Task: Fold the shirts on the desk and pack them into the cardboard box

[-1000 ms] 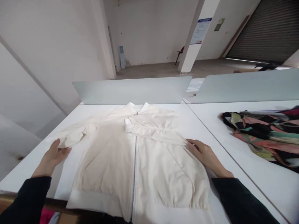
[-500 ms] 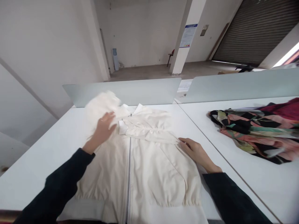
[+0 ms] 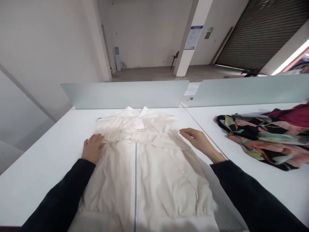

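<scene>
Cream cloth fills the near middle of my view: a cream zip-front jacket (image 3: 166, 174) lying face up on a smooth white table (image 3: 45, 154), between both hands. At its left edge I see the left hand (image 3: 93, 148), fingers close together and slightly bent over the folded sleeve; its thumb is hidden, so I can't tell whether it grips. At the right edge, the right hand (image 3: 196, 140) has its fingertips nearly together beside the shoulder; I can't tell if any cloth is caught between them.

Both sleeves fold inward across the chest, gathered and wrinkled, below a pointed white collar (image 3: 144, 111). A straight metal zip (image 3: 135, 183) runs toward me. Soft creases spread above the hem, which the bottom of my view cuts off. Far right, a crumpled black, pink and green patterned cloth (image 3: 263, 137) is partly cut off too.
</scene>
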`<control>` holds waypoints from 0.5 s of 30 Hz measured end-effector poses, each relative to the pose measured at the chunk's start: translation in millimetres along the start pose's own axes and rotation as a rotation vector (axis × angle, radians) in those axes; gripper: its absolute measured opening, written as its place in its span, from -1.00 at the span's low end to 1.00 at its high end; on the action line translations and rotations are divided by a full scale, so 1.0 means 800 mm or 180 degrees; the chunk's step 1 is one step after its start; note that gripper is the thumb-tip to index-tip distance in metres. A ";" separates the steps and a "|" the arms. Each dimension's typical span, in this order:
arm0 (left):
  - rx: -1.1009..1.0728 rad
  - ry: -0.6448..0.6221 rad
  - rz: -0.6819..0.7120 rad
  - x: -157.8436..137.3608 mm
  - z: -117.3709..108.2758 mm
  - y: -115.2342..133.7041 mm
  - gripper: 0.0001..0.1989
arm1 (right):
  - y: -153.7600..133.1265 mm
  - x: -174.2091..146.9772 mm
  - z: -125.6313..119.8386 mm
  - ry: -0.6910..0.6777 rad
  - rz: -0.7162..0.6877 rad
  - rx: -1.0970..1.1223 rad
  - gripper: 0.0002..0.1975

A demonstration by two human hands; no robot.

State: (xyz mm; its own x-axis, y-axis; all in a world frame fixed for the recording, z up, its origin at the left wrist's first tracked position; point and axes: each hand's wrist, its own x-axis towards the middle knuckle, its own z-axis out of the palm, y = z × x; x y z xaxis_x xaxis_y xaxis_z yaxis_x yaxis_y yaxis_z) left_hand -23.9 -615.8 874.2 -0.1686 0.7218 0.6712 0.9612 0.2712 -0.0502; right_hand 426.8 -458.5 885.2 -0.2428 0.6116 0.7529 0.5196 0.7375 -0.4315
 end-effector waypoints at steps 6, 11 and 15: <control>-0.0154 0.0208 -0.0116 -0.020 0.015 -0.026 -0.48 | -0.107 0.128 0.092 -0.1066 -0.0269 -0.0198 -0.77; -0.0205 0.0300 -0.0381 -0.023 0.026 -0.026 -0.54 | -0.153 0.176 0.190 -0.1122 0.0313 -0.0512 -0.76; -0.0217 0.0304 -0.0482 -0.024 0.026 -0.028 -0.61 | -0.172 0.185 0.198 -0.0839 0.0286 -0.0655 -0.68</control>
State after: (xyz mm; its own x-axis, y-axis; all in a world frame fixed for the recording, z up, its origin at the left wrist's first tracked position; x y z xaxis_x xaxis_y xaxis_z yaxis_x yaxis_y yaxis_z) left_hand -46.4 -622.4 847.5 -0.2941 0.6114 0.7346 0.9395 0.3260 0.1047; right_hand 189.6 -424.2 977.0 -0.3780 0.7442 0.5507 0.6963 0.6206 -0.3607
